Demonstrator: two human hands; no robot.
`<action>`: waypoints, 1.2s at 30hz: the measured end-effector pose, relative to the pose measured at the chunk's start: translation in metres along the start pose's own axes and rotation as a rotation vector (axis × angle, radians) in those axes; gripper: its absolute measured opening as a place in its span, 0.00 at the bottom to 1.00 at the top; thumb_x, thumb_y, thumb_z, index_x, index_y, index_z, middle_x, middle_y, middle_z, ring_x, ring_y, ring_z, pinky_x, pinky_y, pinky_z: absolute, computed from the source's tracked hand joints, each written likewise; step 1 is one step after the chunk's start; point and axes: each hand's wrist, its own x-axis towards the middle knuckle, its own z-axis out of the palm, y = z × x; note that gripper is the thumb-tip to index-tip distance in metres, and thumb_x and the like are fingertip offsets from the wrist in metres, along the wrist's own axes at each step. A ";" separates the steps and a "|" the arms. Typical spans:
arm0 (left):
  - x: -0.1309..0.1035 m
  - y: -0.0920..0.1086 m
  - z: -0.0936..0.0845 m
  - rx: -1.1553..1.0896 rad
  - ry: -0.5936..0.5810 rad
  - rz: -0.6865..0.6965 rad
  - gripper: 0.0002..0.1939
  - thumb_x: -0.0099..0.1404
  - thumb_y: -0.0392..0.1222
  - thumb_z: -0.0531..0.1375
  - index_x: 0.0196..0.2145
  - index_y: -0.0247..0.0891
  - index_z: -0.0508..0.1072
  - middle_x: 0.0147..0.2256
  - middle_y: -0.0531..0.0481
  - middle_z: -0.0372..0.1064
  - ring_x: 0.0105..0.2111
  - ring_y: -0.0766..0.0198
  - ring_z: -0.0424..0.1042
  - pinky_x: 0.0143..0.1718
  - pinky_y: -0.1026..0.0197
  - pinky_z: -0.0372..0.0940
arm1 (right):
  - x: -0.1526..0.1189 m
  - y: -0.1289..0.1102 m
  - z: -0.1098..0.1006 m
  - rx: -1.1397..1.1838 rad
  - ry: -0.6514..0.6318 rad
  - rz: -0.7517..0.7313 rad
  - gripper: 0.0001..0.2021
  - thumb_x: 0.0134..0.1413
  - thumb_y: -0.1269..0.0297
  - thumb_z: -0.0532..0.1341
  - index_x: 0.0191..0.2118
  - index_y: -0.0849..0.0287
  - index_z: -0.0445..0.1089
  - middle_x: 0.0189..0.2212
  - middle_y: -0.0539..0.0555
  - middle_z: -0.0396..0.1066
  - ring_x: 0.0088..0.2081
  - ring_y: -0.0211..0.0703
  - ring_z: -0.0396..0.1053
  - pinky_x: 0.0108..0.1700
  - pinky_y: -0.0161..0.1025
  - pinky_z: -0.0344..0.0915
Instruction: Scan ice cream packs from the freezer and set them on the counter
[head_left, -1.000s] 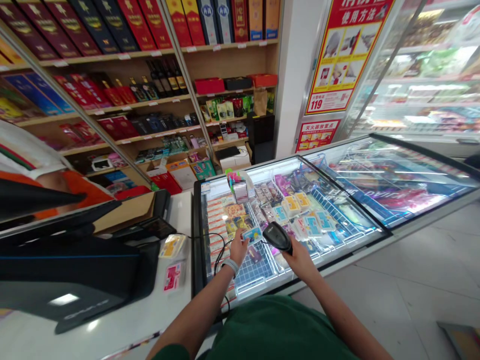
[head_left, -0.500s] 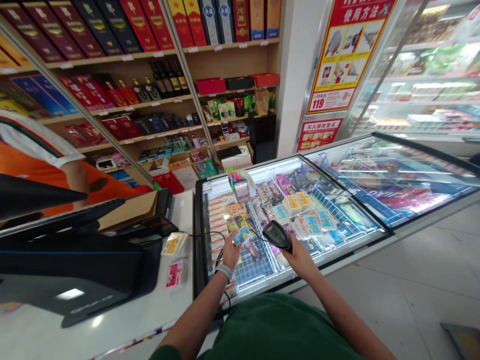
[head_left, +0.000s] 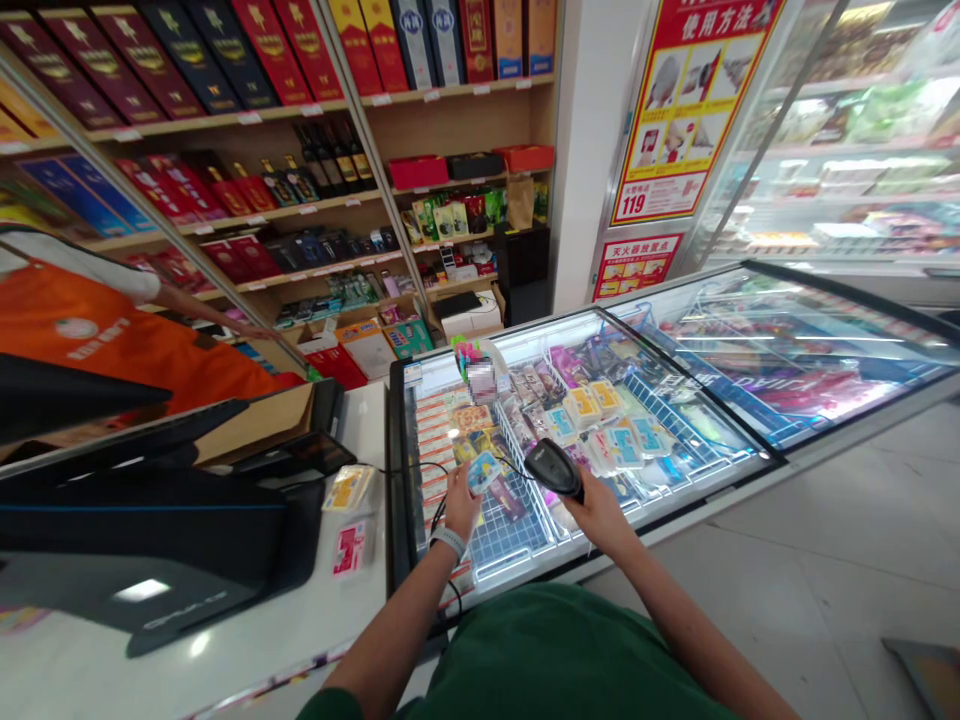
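Note:
Closed around the handle of a black barcode scanner (head_left: 551, 464), my right hand (head_left: 598, 508) hovers over the freezer's glass top. The scanner's head points left. My left hand (head_left: 462, 505) pinches a small pack with a blue and yellow label (head_left: 484, 471), just left of the scanner and apart from it. Beneath both hands is the chest freezer (head_left: 720, 490). Several yellow and blue labelled packs (head_left: 621, 440) lie on its glass. On the counter to the left are yellow labelled packs (head_left: 349, 488) and a pink labelled pack (head_left: 352, 548).
A black checkout terminal (head_left: 225, 560) stands on the white counter (head_left: 300, 620) at the left. Behind it is a person in an orange apron (head_left: 112, 330). Shelves (head_left: 465, 95) with boxes and bottles line the back. A cable (head_left: 420, 466) crosses the freezer's left edge.
My left hand has tilted the small pack slightly, and my right hand holds the scanner almost still. The person in the apron has shifted, with an arm now stretched toward the shelves.

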 end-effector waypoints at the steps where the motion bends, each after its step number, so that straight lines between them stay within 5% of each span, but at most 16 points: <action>1: 0.000 0.000 -0.001 0.004 0.000 0.005 0.36 0.47 0.27 0.58 0.56 0.39 0.63 0.54 0.44 0.59 0.50 0.56 0.66 0.52 0.54 0.63 | 0.000 -0.001 -0.001 0.002 -0.001 0.001 0.15 0.50 0.69 0.57 0.46 0.59 0.64 0.39 0.57 0.72 0.42 0.49 0.71 0.43 0.41 0.64; 12: -0.001 0.011 -0.018 -0.143 -0.017 -0.065 0.29 0.49 0.35 0.65 0.50 0.39 0.68 0.51 0.44 0.64 0.52 0.53 0.63 0.57 0.50 0.56 | 0.001 -0.007 -0.003 -0.004 -0.015 0.015 0.13 0.51 0.68 0.56 0.45 0.58 0.64 0.38 0.56 0.72 0.41 0.48 0.70 0.42 0.40 0.64; 19: -0.002 0.020 -0.026 -0.435 -0.064 -0.352 0.23 0.50 0.49 0.67 0.43 0.40 0.74 0.39 0.45 0.71 0.39 0.55 0.71 0.39 0.56 0.64 | 0.001 -0.009 -0.002 -0.011 -0.025 0.009 0.13 0.52 0.69 0.56 0.45 0.59 0.64 0.38 0.57 0.72 0.41 0.49 0.70 0.42 0.40 0.64; 23: 0.001 0.025 -0.030 -0.676 -0.115 -0.507 0.25 0.55 0.57 0.63 0.46 0.40 0.71 0.42 0.44 0.71 0.40 0.59 0.71 0.35 0.60 0.65 | 0.003 -0.008 0.001 -0.032 -0.033 0.005 0.13 0.52 0.68 0.56 0.45 0.60 0.64 0.37 0.57 0.73 0.40 0.50 0.71 0.40 0.40 0.63; 36: 0.013 0.067 -0.048 -1.107 -0.252 -0.677 0.20 0.59 0.55 0.61 0.43 0.38 0.71 0.39 0.43 0.73 0.43 0.59 0.73 0.35 0.62 0.65 | 0.003 -0.015 0.000 -0.025 -0.056 0.014 0.12 0.51 0.69 0.58 0.44 0.58 0.64 0.36 0.55 0.72 0.39 0.49 0.71 0.39 0.39 0.62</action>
